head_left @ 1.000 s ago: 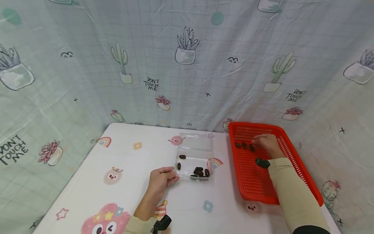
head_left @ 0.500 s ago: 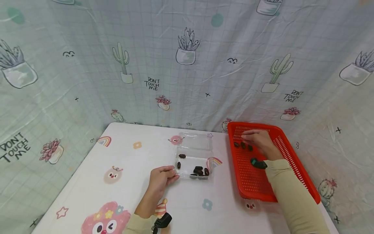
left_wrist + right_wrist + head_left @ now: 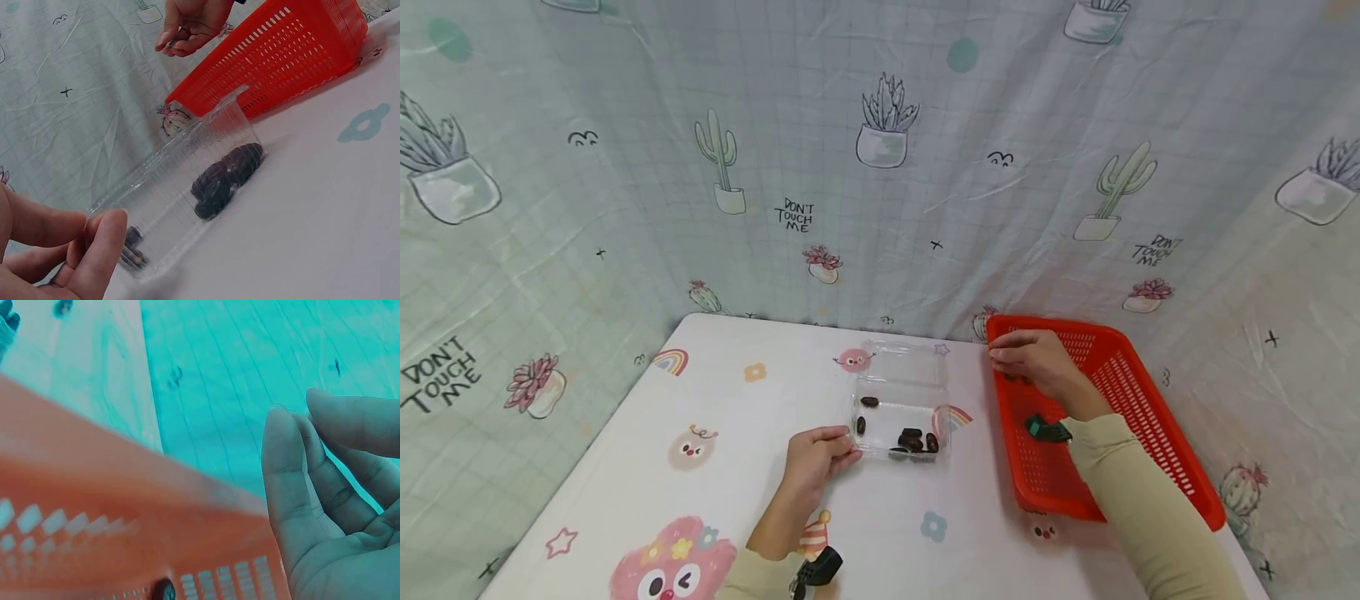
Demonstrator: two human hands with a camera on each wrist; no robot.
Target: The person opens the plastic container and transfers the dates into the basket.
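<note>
With thumb and fingers, my left hand (image 3: 817, 457) pinches the near left corner of a clear plastic box (image 3: 887, 421), whose hinged lid (image 3: 910, 365) lies open behind it. Several dark brown, ridged, oval dates (image 3: 912, 442) are inside, most bunched at the near right. In the left wrist view, dates (image 3: 226, 178) show through the clear wall. My right hand (image 3: 1033, 362) hovers over the far left rim of the red basket (image 3: 1028, 475). Its fingertips (image 3: 281, 431) come close together; I cannot tell whether they hold anything. A date (image 3: 165, 590) lies in the basket below.
The red basket's slotted walls stand up at the right of the white, cartoon-printed table (image 3: 760, 508). Part of its floor is hidden under my right arm. A cactus-printed curtain (image 3: 880, 208) rises behind the table and at both sides.
My right hand has moved left across the basket, from above its middle to the left rim, partly covering the dates there. The left hand and the plastic box have stayed put.
</note>
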